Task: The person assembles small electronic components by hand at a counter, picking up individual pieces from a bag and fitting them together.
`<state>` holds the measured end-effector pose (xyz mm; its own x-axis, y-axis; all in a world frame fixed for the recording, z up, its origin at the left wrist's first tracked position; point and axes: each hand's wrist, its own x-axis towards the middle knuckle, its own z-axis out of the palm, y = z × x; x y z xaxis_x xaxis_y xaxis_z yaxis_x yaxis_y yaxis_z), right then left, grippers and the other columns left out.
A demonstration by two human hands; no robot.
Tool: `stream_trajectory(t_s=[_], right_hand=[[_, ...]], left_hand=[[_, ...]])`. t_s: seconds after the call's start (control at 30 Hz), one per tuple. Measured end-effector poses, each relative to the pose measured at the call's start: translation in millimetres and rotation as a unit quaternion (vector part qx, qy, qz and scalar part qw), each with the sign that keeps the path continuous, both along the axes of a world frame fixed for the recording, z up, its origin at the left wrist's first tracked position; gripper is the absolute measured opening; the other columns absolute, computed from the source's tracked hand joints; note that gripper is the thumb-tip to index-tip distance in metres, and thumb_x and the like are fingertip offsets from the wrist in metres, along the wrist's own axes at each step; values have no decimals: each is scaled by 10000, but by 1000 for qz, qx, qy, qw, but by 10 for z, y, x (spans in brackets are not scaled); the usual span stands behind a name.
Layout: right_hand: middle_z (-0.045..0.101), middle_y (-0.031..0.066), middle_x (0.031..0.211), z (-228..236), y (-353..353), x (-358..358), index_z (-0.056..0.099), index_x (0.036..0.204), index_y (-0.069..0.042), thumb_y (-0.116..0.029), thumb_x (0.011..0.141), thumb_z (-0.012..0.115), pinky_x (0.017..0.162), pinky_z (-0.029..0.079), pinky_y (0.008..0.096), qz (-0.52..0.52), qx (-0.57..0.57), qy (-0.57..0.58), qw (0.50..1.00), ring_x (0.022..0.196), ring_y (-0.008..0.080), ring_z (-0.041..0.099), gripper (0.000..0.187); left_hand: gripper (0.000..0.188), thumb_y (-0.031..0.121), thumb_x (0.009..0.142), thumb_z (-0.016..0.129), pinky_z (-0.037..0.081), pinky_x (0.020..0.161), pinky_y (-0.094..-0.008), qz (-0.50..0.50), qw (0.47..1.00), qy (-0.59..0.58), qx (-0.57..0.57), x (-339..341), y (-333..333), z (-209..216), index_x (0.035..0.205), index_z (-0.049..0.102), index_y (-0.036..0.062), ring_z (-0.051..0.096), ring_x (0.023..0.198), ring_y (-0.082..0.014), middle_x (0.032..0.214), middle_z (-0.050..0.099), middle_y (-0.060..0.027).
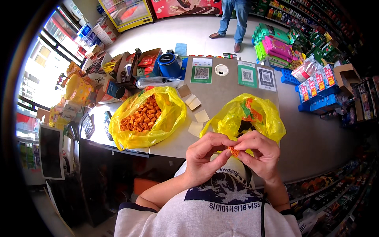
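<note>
Both hands meet in front of my chest, just over the counter's near edge. My left hand [211,152] and my right hand [258,152] pinch a small orange-red wrapped piece [233,151] between thumbs and fingertips. Its exact kind is too small to make out. Right behind the hands stands an open yellow plastic bag [270,114], with an orange-and-green wrapper [251,111] and something dark inside. To the left, another open yellow plastic bag [173,112] holds a heap of small orange-red cube-shaped pieces [144,116].
Small cardboard pieces [201,116] lie on the grey counter [225,89] between the bags. Printed code cards [201,71], a blue canister [169,65] and boxes of goods stand farther back. A monitor [51,152] is at left. Across the counter, a person in jeans [233,19] stands.
</note>
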<state>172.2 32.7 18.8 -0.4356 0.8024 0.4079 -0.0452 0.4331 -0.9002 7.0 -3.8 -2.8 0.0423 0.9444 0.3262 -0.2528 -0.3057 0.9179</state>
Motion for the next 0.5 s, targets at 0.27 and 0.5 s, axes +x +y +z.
stream_trajectory(t_s=[0.27, 0.5], right_hand=[[584, 96, 810, 70, 2, -18, 608, 909, -20, 68, 669, 678, 602, 483, 257, -40, 150, -84, 984, 697, 204, 593, 265], [582, 89, 813, 50, 29, -41, 580, 901, -16, 66, 673, 674, 582, 480, 257, -32, 195, -84, 977, 662, 184, 582, 259]], left_hand=[[186, -42, 825, 570, 463, 814, -250, -49, 974, -175, -134, 41, -24, -8, 1010, 563, -50, 567, 895, -127, 973, 569, -73], [175, -43, 832, 558, 482, 783, -258, -42, 976, -171, -128, 42, -31, 22, 1006, 544, -54, 581, 867, -131, 938, 587, -71]])
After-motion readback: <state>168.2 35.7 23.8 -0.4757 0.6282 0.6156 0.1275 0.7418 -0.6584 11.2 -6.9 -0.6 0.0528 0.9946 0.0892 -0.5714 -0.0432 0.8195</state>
